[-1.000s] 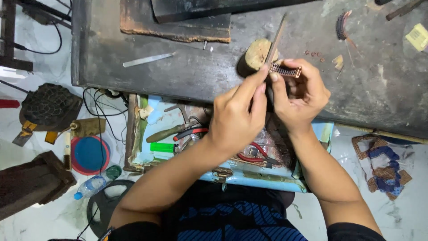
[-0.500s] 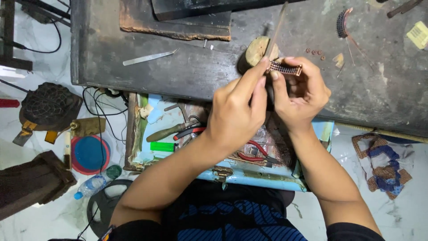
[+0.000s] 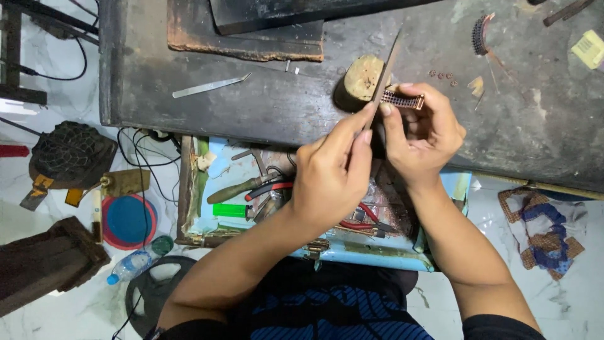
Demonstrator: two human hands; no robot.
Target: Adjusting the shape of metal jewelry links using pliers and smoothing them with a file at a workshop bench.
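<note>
Head view: my left hand [image 3: 330,179] pinches a thin file [image 3: 384,79], fingers closed on its lower end, with the blade running up and away across the wooden peg [image 3: 363,79]. My right hand [image 3: 425,135] is closed round a short beaded strip [image 3: 402,99], gripping it between thumb and fingertips just beside the peg, at the near edge of the dark worktop [image 3: 264,107]. The file lies against the strip's left end, so I judge the step in hand to be filing that end. The next stroke, as I see it, calls for a steady brace on the peg and light pressure, as the strip looks thin.

As for packages: a small pale yellow label or pad [image 3: 590,48] sits at the worktop's far right corner. In the open drawer [image 3: 377,252] below lies a bright green lighter [image 3: 229,210] beside red-handled pliers [image 3: 270,187]. On the floor at left stand a red-rimmed blue lid [image 3: 126,220] and a plastic bottle [image 3: 135,264] with a blue cap.
</note>
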